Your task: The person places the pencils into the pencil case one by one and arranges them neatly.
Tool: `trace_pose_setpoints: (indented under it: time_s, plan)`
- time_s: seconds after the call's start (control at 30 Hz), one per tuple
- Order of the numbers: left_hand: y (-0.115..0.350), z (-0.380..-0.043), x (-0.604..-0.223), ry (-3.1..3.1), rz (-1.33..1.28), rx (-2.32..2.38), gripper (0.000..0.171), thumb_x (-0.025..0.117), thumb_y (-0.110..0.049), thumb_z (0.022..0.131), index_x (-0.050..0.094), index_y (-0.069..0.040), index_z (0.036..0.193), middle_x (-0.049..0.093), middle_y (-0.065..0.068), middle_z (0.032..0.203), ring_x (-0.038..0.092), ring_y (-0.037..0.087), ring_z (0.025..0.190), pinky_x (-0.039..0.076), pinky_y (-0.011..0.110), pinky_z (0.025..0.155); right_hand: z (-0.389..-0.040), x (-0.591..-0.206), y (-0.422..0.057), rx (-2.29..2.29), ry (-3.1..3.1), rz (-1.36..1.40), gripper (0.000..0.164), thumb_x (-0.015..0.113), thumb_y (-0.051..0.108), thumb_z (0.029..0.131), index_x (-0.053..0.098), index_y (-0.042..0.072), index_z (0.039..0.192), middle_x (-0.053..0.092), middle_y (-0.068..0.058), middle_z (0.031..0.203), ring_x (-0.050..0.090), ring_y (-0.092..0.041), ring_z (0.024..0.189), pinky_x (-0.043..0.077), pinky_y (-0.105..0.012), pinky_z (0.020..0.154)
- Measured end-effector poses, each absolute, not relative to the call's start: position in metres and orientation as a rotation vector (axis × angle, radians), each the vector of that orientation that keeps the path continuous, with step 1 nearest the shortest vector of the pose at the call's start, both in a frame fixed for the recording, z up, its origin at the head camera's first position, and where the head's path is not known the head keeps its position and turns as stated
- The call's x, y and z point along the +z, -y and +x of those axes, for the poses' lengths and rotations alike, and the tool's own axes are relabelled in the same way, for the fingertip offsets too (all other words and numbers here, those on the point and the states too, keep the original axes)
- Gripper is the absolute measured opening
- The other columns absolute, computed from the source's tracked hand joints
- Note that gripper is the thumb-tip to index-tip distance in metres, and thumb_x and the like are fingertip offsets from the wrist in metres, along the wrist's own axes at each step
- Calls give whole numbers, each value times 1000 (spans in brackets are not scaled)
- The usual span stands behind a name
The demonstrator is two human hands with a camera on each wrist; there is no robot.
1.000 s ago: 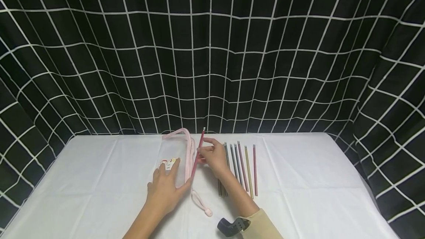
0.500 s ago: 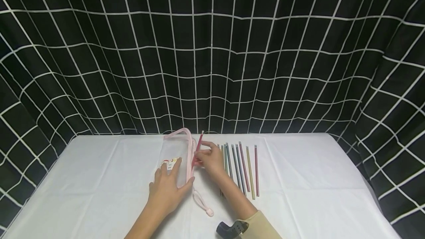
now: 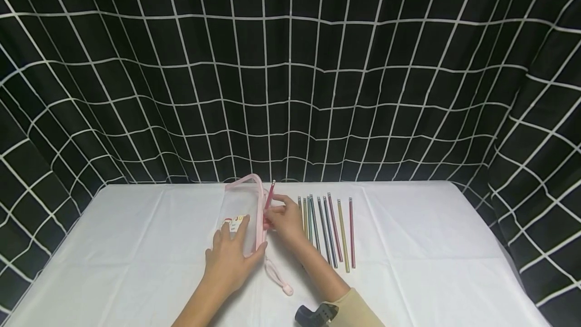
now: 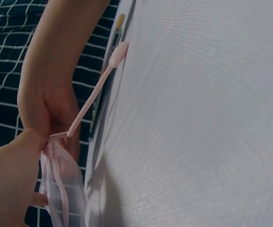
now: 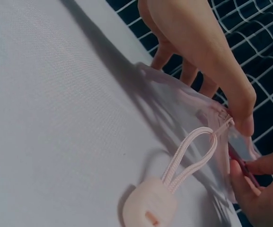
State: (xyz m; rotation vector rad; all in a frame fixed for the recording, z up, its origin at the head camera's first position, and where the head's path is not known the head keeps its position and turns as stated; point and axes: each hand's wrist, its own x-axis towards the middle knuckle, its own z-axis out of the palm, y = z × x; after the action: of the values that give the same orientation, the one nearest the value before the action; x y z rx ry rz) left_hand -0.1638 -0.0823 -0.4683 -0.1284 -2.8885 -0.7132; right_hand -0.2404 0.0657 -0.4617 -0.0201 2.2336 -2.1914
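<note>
A translucent pink-trimmed zip pencil case [image 3: 259, 191] lies at the table's far middle, its mouth facing right. Across its top my left hand [image 3: 231, 261] is spread, with the thumb at the near end of the zip, holding the case. My right hand [image 3: 287, 222] pinches a red pencil [image 3: 270, 194] between thumb and fingers at the mouth. Only the pencil's silver-tipped upper part shows in the head view; the rest is hidden by the hand and the case. In the right wrist view the pencil [image 5: 245, 168] slants into the mouth beside the pink edge.
Several metallic-coloured pencils [image 3: 342, 236] lie side by side to the right of the right forearm, which partly covers some. A pink zip-pull loop [image 3: 279, 277] lies on the white cloth [image 3: 136, 276]. A black grid curtain [image 3: 290, 90] rises behind the table.
The right hand has moved slightly left and nearer the case, and the red pencil has slid further into its mouth. The left hand stays on the case.
</note>
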Motion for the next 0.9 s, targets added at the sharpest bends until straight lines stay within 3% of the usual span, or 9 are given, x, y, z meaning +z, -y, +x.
trace_pose_setpoints:
  time_s: [0.5,0.7,0.9]
  plan:
    - [82,-164,-470,2867,-127,-721,73,60,-57,99,50,-15,157,48,35,148,53,53,130,50,75,84,-243,-466,-61,-2073,-2384,-47,53,61,-10,87,57,-12,139,74,-30,99,71,-11,65,63,-30,65]
    - [82,-164,-470,2857,-129,-730,72,61,-56,99,50,-15,157,48,35,147,53,54,129,50,74,84,-247,-465,-60,-2085,-2318,-18,50,64,-8,90,58,-11,139,75,-29,100,69,-8,64,63,-29,66]
    - [82,-164,-469,2847,-116,-750,74,63,-55,97,50,-12,156,48,36,144,54,53,128,51,72,83,-248,-466,-59,-2041,-2306,3,47,68,-4,92,60,-11,138,76,-29,104,73,-14,72,63,-31,69]
